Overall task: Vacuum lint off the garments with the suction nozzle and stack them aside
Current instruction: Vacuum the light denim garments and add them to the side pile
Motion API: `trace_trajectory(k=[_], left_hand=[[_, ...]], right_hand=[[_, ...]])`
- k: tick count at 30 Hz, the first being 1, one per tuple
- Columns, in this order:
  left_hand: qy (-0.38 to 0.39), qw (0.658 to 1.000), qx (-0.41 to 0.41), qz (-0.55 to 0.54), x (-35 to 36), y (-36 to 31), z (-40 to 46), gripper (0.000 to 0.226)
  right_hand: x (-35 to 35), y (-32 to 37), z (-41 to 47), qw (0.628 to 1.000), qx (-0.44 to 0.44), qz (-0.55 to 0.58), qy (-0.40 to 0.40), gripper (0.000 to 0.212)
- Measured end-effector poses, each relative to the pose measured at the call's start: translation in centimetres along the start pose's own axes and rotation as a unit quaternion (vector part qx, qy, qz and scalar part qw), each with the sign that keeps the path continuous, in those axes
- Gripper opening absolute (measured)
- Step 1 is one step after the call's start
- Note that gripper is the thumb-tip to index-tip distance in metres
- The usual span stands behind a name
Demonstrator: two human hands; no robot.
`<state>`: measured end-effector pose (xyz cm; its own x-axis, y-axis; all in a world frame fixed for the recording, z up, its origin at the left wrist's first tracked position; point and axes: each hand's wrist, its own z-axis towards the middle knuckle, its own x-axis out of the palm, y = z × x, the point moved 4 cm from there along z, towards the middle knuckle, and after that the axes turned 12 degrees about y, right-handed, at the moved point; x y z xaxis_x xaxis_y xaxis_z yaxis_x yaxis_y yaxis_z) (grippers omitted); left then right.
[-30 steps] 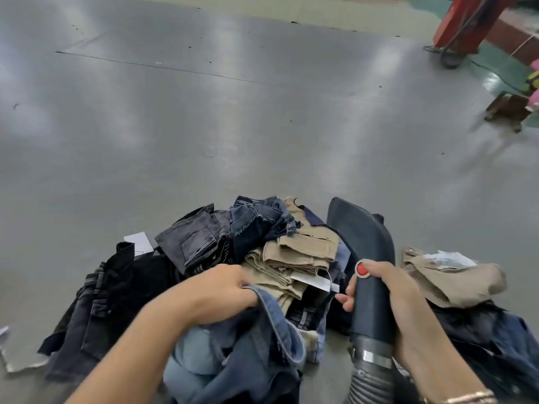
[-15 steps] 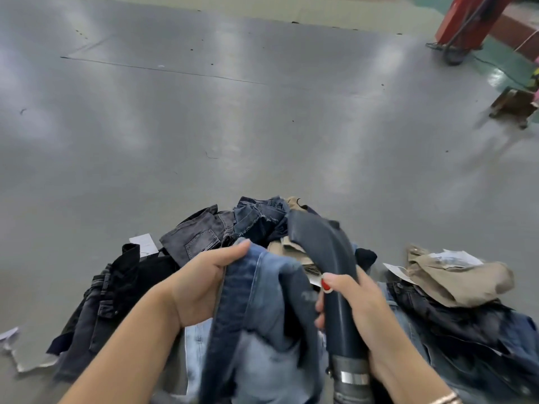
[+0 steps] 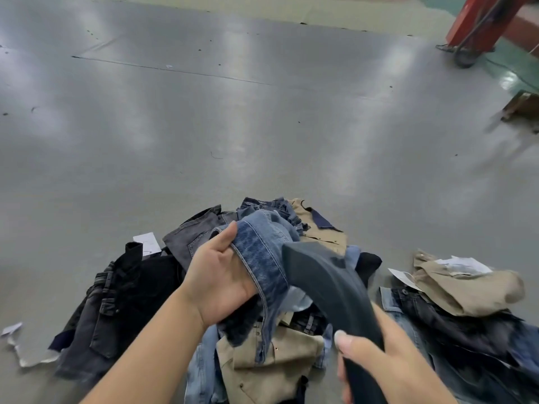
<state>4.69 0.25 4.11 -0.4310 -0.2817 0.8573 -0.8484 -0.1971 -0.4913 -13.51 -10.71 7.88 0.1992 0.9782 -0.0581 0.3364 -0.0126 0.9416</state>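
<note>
Two hands in view, head cam, looking fwd and down at a grey floor (image 3: 204,126). Left hand (image 3: 217,282) gripped a blue denim garment (image 3: 259,255): thumb laid along its top edge, fingers curled underneath, palm toward cam. Garment was lifted above the heap, folded over the hand, seam side out, w/ lower part hanging down toward a tan piece (image 3: 271,363).

Right hand (image 3: 388,363) was wrapped round the dark suction nozzle (image 3: 323,275) low on its body, thumb across the front. Nozzle ran up and left from the hand; its wide mouth end sat against the right side of the held denim, approx touching. Contact itself blurred, can't confirm seal.

Main pile (image 3: 204,237) lay on floor directly beyond and under the hands: grey jeans at back-left, dark blue denim at back-centre, khaki piece (image 3: 320,228) at back-right. Black/dark grey garments (image 3: 116,293) spread to the left of pile. White paper tag (image 3: 147,242) lay just behind them; scraps of paper (image 3: 17,339) at far left edge.

Separate stack (image 3: 455,313) on the right, apart from main pile: khaki garment on top w/ white paper on it, dark denim under.

Red machine base (image 3: 484,21) w/ a wheel at top right; wooden item at right edge, partly cut off.
</note>
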Motion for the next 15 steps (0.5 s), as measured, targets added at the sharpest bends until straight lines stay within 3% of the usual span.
trace_trajectory(k=[5,10,13,15], left_hand=[[0.005,0.999,-0.037,0.024,-0.2,1.1,0.3,0.057],[0.038,0.994,-0.098,0.044,-0.4,2.7,-0.1,0.058],[0.046,0.989,-0.125,0.071,-0.8,3.7,-0.5,0.062],[0.04,0.987,-0.128,0.083,-1.1,4.2,-0.8,0.08]], right_hand=[[1.6,-0.2,0.6,0.998,0.008,-0.045,0.04,0.046],[1.7,0.3,1.3,0.998,0.027,0.05,0.027,0.028],[0.9,0.9,2.0,0.998,0.013,0.061,-0.017,0.021],[-0.1,1.1,2.5,0.996,0.001,0.065,-0.063,0.018]])
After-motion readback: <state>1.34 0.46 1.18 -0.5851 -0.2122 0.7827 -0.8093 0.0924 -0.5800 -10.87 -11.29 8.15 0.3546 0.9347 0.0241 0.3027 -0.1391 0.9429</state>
